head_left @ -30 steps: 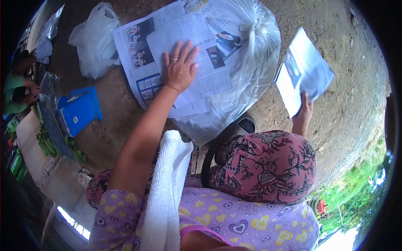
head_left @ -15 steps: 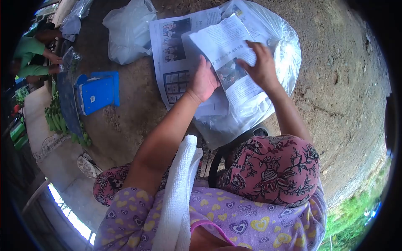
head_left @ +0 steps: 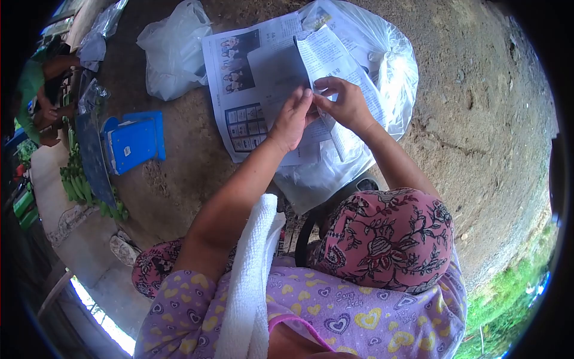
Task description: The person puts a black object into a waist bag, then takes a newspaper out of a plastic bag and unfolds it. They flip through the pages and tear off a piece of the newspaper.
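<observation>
A folded piece of newspaper (head_left: pixel 341 63) stands partly bent between my hands, its left edge raised. My left hand (head_left: pixel 290 122) grips that edge from the left, thumb up, some fingers hidden behind the paper. From the other side my right hand (head_left: pixel 347 106) pinches the same edge, fingertips close to my left thumb. Beneath lies a spread newspaper sheet (head_left: pixel 216 113) with photos and print. It rests on a large, filled, clear plastic bag (head_left: pixel 397 90) in front of my knees.
A white plastic bag (head_left: pixel 173 57) lies on the dirt ground (head_left: pixel 472 119). To the left are a blue scale-like box (head_left: pixel 133 148) and green bananas (head_left: pixel 76 182). At far left, another person in a green garment (head_left: pixel 30 99) has their hands near a rail.
My right hand has moved left and down from the paper's face to its edge, beside my left hand. The paper's left part is now bent upward. The other person's hands have shifted.
</observation>
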`<state>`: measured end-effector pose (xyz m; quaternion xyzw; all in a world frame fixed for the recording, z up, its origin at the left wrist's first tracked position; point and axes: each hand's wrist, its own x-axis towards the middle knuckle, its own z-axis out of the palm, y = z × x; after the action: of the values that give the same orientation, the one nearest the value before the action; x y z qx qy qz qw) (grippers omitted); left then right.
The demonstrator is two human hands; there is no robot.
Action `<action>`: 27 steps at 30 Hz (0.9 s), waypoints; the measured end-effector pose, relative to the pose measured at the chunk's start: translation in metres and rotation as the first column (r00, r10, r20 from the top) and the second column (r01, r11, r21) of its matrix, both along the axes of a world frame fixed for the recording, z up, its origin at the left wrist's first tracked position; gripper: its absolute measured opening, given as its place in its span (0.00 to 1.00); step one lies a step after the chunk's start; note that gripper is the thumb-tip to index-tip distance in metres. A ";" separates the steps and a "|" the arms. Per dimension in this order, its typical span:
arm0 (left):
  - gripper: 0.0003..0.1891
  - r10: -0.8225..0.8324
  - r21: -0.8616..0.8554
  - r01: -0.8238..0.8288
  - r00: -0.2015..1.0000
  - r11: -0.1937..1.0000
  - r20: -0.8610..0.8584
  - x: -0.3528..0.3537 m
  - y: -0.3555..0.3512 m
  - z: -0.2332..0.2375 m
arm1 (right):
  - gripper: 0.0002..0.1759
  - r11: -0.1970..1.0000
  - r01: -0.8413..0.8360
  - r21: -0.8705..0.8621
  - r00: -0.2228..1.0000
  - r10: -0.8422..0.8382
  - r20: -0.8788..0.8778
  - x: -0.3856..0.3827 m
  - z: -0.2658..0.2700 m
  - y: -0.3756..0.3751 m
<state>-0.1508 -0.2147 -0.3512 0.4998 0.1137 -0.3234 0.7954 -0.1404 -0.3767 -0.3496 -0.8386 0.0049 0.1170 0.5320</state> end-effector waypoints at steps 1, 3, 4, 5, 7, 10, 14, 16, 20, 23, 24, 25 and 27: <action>0.21 0.000 0.037 0.000 1.000 0.999 0.003 0.001 -0.002 0.005 | 0.21 1.000 0.000 0.020 1.000 0.000 -0.013 0.000 0.000 -0.001; 0.21 -0.010 0.074 0.009 1.000 0.997 0.018 0.002 -0.002 0.011 | 0.21 0.999 -0.015 0.047 0.999 0.017 -0.029 0.001 -0.003 -0.003; 0.21 -0.016 0.092 0.014 1.000 0.996 0.023 0.002 -0.002 0.012 | 0.21 0.998 -0.022 0.061 0.999 0.024 -0.038 0.001 -0.004 -0.004; 0.21 -0.014 0.097 0.012 1.000 0.995 0.018 0.001 -0.001 0.011 | 0.21 0.997 -0.028 0.069 0.999 0.031 -0.040 0.001 -0.005 -0.004; 0.20 -0.012 0.105 0.011 1.000 0.994 0.009 0.002 0.003 0.008 | 0.20 0.996 -0.039 0.084 0.998 0.042 -0.042 0.001 -0.008 -0.004; 0.18 0.021 0.119 -0.017 0.999 0.993 -0.036 0.003 0.004 0.007 | 0.21 0.994 -0.052 0.093 0.997 0.058 -0.059 0.001 -0.010 -0.004; 0.18 0.093 0.211 -0.078 0.994 0.974 -0.061 0.001 0.007 -0.014 | 0.21 0.993 -0.100 0.057 0.984 0.108 -0.144 0.000 -0.001 -0.006; 0.19 0.122 0.252 -0.102 0.990 0.962 -0.065 0.002 0.007 -0.018 | 0.20 0.994 -0.103 0.025 0.991 0.105 -0.083 0.002 -0.006 -0.012; 0.23 0.281 0.263 -0.235 0.948 0.936 -0.150 0.006 0.009 -0.023 | 0.17 0.927 0.130 -0.352 0.989 -0.093 0.119 0.011 -0.017 -0.042; 0.24 0.342 0.309 -0.288 0.930 0.906 -0.133 0.004 0.012 -0.027 | 0.18 0.843 0.176 -0.508 0.984 -0.136 0.114 0.012 -0.022 -0.069; 0.24 0.321 0.310 -0.271 0.939 0.911 -0.125 0.003 0.013 -0.023 | 0.19 0.831 0.171 -0.529 0.985 -0.145 0.091 0.010 -0.022 -0.074; 0.24 0.301 0.310 -0.253 0.946 0.916 -0.118 0.003 0.015 -0.021 | 0.20 0.819 0.165 -0.550 0.986 -0.153 0.068 0.008 -0.022 -0.076; 0.22 0.270 0.316 -0.225 0.957 0.921 -0.106 0.002 0.021 -0.026 | 0.20 0.813 0.153 -0.561 0.987 -0.158 0.040 0.004 -0.024 -0.074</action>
<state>-0.1490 -0.1933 -0.3777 0.5713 0.2826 -0.2348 0.7339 -0.1360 -0.4507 -0.3741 -0.9542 0.1100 0.0702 0.2693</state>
